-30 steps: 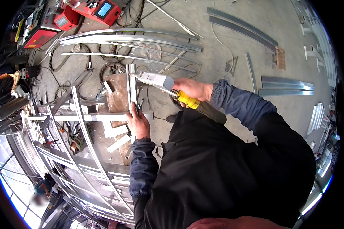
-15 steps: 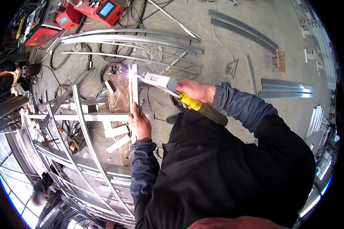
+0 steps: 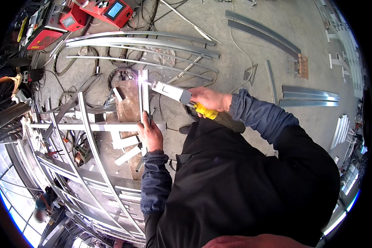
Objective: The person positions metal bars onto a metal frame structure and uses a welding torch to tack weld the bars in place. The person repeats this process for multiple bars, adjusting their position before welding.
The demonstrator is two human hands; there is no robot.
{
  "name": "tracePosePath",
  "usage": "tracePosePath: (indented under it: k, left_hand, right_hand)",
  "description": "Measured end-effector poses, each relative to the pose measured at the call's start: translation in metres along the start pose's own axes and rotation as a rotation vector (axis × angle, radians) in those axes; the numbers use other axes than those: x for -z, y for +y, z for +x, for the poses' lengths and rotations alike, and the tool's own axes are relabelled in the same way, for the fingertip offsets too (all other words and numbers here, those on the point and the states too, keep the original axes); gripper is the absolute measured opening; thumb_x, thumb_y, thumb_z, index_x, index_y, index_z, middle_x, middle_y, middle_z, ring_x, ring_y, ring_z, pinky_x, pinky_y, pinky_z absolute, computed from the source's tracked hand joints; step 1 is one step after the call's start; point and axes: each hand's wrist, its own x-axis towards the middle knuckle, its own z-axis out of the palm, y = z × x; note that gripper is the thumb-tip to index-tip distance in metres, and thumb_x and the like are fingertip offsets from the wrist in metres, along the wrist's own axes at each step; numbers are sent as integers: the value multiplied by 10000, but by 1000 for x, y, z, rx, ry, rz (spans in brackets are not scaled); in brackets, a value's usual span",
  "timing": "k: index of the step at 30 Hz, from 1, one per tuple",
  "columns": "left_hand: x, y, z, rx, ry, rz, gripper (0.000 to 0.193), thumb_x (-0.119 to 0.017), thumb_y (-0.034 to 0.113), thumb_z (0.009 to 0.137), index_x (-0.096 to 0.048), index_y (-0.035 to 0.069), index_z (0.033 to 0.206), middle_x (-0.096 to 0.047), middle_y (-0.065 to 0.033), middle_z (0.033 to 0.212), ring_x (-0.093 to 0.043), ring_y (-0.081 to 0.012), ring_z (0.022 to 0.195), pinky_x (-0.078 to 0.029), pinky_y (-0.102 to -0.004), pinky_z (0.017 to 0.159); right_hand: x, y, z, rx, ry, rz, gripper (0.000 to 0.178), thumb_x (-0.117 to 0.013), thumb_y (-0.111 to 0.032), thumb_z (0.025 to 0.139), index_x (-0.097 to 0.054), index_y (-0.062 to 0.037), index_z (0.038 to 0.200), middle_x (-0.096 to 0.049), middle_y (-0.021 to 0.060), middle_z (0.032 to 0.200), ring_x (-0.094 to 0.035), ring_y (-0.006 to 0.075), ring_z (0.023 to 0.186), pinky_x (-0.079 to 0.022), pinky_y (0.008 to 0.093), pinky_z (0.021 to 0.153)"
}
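My right hand (image 3: 211,99) is closed around a handheld welding torch (image 3: 171,91) with a boxy silver head and a yellow-wrapped grip. Its nozzle points left at the far part of a narrow metal profile (image 3: 146,96), where a bright white-violet glow (image 3: 141,78) shows. Lower down on that same profile rests my left hand (image 3: 151,135), its fingers closed on the metal. A rusty brown plate (image 3: 128,101) lies beneath the work. Just beyond my left fingertips, a silver crossbar (image 3: 99,127) runs under the profile.
A silver metal frame (image 3: 96,155) spreads over the lower left. Long strips (image 3: 153,42) lie across the floor ahead, with cables around them. Red machines (image 3: 111,12) stand at the far left. Dark profiles (image 3: 264,35) and shiny ones (image 3: 310,96) lie at right. A person (image 3: 43,206) is at lower left.
The torch head has tilted slightly, its rear dropping a little toward me, and my right hand has shifted slightly with it. My left hand stays on the profile; the glow persists.
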Motion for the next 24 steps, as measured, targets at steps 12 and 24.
tracePosePath:
  k: [12, 24]
  left_hand:
    - [2, 2, 0, 10, 5, -23, 606, -680, 195, 1053, -524, 212, 1638, -587, -204, 1113, -643, -438, 1007, -533, -547, 858]
    - [6, 6, 0, 14, 10, -24, 609, -673, 184, 1054, -522, 209, 1643, -591, -210, 1097, -638, -434, 993, -526, -546, 859]
  right_hand:
    - [-3, -8, -3, -30, 22, -17, 395, -510, -387, 1179, -637, -152, 1470, -673, 7, 999, -676, 123, 647, -570, 305, 552]
    - [3, -11, -2, -37, -2, -81, 464, -501, -379, 1169, -600, -89, 1518, -722, 47, 1138, -728, 151, 700, -612, 315, 639]
